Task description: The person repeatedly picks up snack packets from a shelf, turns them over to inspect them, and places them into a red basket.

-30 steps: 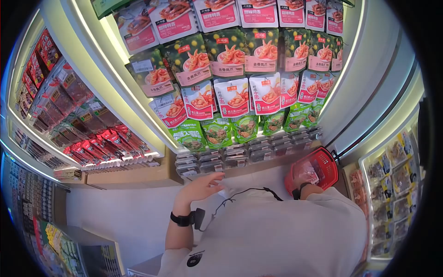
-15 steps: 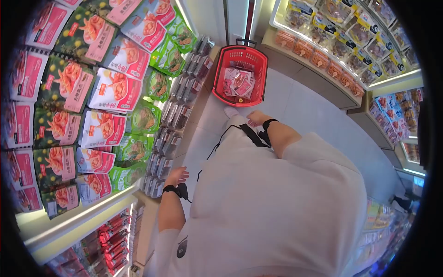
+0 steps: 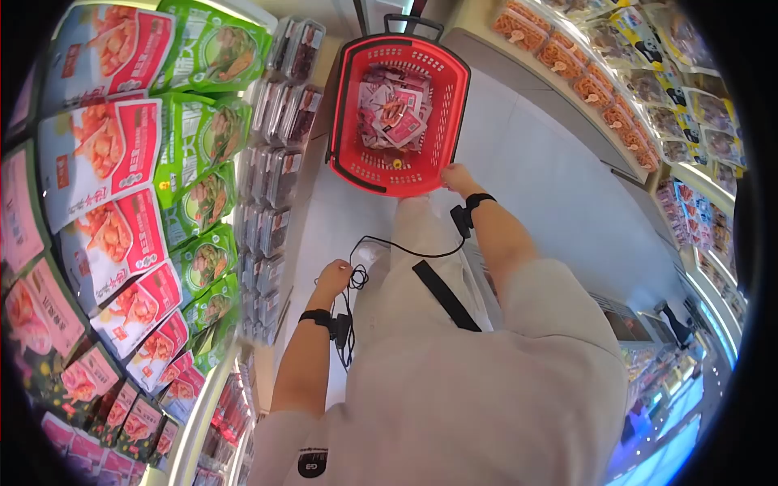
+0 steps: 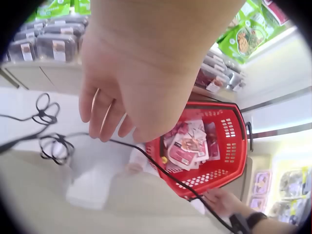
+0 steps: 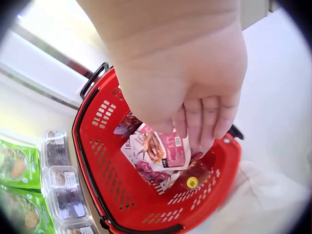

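Note:
A red plastic basket with black handles stands on the floor at the person's feet. Several pink-and-white snack packs lie in its bottom. The right hand is at the basket's near right corner, fingertips right at the rim. Its relaxed fingers overlap the basket in the right wrist view, with no item visible in the palm. Beside the left thigh hangs the left hand, fingers loosely bent and holding nothing. Near it a thin black cable dangles in loops.
At left, a shelf carries white-and-pink pouches, green pouches and clear plastic boxes. On the right, a low display holds tubs of orange snacks. Pale floor runs between basket and display.
The head view has turned from the shelf down toward the basket, which now appears larger and nearer. The right hand has come to the basket's rim; the left hand stays low and free.

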Demonstrator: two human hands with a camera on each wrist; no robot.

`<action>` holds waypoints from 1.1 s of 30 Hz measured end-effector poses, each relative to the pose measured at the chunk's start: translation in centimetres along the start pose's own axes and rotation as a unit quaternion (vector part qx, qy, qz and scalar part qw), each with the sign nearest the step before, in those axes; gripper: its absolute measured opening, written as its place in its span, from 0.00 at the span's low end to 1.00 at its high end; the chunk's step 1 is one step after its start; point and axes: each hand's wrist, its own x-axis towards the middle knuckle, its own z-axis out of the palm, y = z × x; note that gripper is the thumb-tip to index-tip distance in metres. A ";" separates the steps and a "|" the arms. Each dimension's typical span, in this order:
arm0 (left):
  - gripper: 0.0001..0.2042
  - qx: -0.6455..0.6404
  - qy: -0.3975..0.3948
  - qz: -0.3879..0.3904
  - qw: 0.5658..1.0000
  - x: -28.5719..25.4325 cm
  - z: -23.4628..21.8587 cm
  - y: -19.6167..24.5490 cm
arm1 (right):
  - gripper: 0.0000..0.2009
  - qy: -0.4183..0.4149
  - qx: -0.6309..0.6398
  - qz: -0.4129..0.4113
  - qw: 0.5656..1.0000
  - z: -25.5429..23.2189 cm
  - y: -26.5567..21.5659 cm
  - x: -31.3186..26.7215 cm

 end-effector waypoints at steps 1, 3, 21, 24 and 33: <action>0.14 0.031 0.004 0.031 0.999 0.9 0.9 3.0 | 0.11 -0.012 -0.074 -0.154 0.985 0.1 1.4 6.0; 0.13 -0.084 -0.015 0.058 0.995 2.8 2.6 8.5 | 0.14 0.025 -0.168 -0.255 0.952 1.1 0.6 11.2; 0.10 -0.327 0.014 -0.243 0.913 4.3 4.4 3.5 | 0.19 -0.065 -0.290 -0.111 0.948 8.7 -12.9 24.0; 0.12 -0.348 0.038 -0.206 0.914 3.1 3.5 3.6 | 0.18 0.084 -0.214 -0.281 0.932 9.3 -13.0 20.3; 0.17 -0.322 0.146 0.077 0.932 -0.6 -3.6 16.3 | 0.13 -0.212 0.287 -0.183 0.916 2.0 -24.6 -6.7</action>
